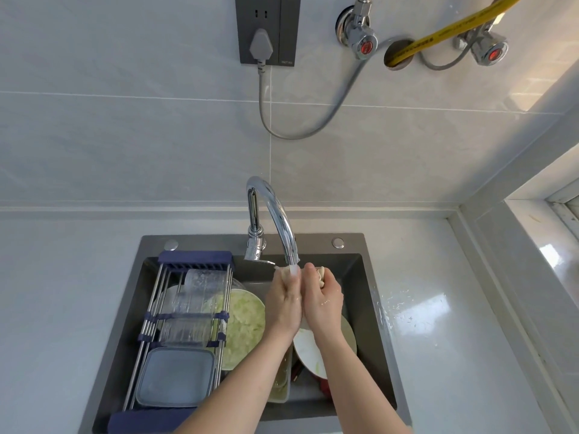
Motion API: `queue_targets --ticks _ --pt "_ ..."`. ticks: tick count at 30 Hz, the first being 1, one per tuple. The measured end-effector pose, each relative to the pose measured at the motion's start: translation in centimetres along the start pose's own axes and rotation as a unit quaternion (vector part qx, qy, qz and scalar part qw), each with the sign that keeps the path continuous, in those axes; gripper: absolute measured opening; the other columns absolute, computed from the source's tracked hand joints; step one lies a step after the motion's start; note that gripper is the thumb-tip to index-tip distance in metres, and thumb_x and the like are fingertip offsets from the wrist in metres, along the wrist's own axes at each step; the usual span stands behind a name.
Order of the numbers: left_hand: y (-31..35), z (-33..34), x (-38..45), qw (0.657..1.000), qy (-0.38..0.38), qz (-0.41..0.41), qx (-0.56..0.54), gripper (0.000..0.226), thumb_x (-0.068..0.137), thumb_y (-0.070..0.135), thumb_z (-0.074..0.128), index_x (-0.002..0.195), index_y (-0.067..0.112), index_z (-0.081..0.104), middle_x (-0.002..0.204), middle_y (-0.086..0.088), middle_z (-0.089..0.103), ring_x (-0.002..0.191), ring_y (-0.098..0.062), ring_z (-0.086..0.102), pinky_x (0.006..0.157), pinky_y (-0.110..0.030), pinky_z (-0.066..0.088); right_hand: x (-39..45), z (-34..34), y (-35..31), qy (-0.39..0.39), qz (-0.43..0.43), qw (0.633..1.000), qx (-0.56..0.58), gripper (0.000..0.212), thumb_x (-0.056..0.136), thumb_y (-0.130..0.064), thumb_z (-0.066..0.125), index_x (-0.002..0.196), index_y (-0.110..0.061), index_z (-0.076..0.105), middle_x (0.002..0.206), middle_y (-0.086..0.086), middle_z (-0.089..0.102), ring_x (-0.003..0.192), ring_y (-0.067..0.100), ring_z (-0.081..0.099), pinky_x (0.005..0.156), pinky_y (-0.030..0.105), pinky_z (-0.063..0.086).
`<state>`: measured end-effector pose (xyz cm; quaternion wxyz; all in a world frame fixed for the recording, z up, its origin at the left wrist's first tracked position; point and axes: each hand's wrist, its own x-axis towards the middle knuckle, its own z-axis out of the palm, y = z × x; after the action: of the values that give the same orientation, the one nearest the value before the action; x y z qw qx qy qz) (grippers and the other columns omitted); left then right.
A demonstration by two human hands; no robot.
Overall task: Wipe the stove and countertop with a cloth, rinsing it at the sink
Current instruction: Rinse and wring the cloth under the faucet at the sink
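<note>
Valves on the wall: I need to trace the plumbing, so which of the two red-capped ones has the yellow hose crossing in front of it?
The right valve: the yellow hose crosses in front of it. The left valve stands clear of it.

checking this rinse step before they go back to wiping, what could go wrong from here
1. Both hands, left hand and right hand, wring the pale cloth right under the curved chrome faucet; water may splash onto the glossy white countertop, already speckled with droplets.
2. The white bowl of shredded green cabbage sits just below, so dirty rinse water could drip into it.
3. Splashes may also reach the clear glass cups on the rack.
</note>
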<state>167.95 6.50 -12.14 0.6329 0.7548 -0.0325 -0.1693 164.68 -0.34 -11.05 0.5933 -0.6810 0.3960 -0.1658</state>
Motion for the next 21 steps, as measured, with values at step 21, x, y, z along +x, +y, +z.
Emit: queue_targets --ticks 21 --pt "-0.5 -2.5 2.7 0.913 0.026 -0.345 -0.214 0.065 0.089 0.069 0.06 0.123 0.014 0.066 0.107 -0.013 0.077 0.1 -0.035 0.073 0.091 -0.05 0.059 -2.1 -1.1 5.5 -0.071 -0.014 0.994 -0.085 0.044 0.086 -0.074 0.063 0.109 -0.035 0.062 0.094 -0.016 0.072 0.087 0.002 0.069 0.071 0.036 0.062"
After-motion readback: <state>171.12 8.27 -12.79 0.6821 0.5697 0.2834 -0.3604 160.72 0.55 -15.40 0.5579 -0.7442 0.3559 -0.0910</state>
